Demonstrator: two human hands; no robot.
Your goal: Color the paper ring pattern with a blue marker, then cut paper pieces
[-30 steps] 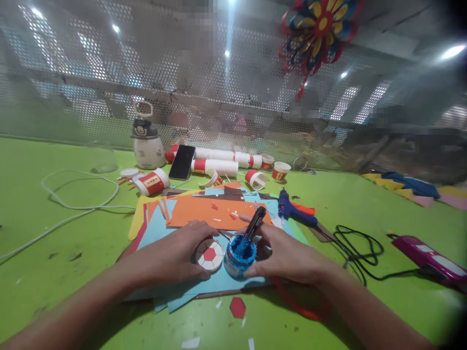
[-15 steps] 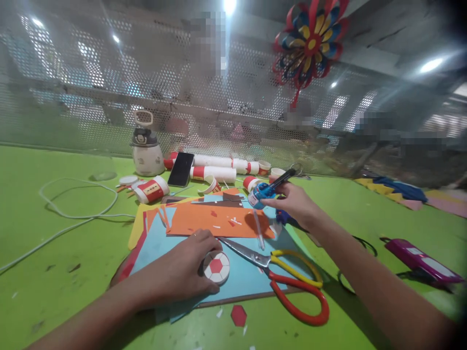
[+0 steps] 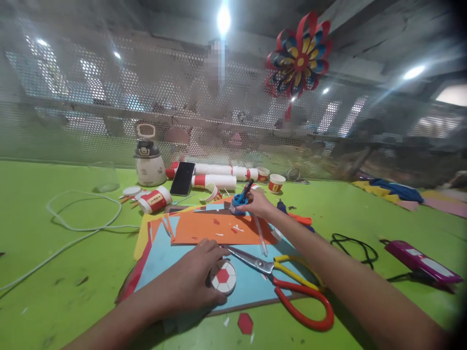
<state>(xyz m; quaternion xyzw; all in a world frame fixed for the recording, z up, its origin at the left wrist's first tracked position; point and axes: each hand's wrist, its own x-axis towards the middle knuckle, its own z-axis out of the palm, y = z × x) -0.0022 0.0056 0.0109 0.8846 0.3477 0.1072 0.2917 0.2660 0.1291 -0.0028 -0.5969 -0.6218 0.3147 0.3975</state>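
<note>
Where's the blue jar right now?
Head view, near the middle: the blue jar is in the right hand, by the far edge of the orange sheet, beyond the scissors.

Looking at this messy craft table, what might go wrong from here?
The small blue jar in the right hand has a black marker sticking out; if it tipped, any wet contents might stain the orange paper.
The tips of the scissors lie close to the left hand, so a careless shift could perhaps prick a finger.
</note>
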